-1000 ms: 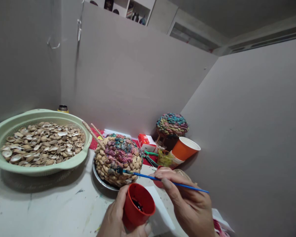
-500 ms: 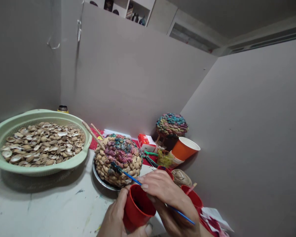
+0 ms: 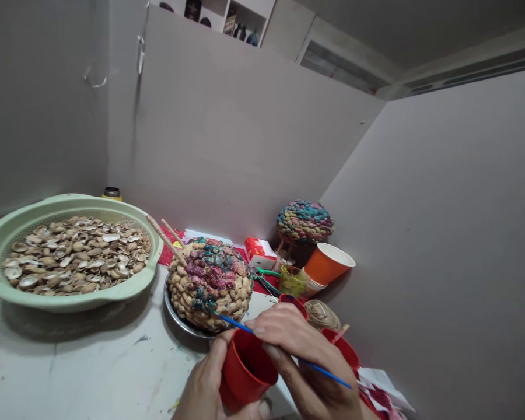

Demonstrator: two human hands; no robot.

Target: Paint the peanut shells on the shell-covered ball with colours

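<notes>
My left hand (image 3: 207, 388) grips a small red cup (image 3: 244, 373) at the bottom centre. My right hand (image 3: 304, 361) pinches a thin blue paintbrush (image 3: 321, 369) just above the cup. The brush tip touches the near side of a dome of peanut shells (image 3: 210, 283), partly painted teal and pink. The dome rests on a metal plate (image 3: 179, 321).
A pale green colander (image 3: 70, 291) of nut shells stands at left. Behind the dome are a fully painted shell dome (image 3: 305, 220), an orange paper cup (image 3: 328, 263), a red box (image 3: 258, 251), other red cups (image 3: 341, 350), twine (image 3: 321, 314). Grey partition walls enclose the white table (image 3: 70, 373).
My right hand drew in over the red cup. The brush tip moved from the dome's lower left side to its lower front. The left hand and cup stayed put.
</notes>
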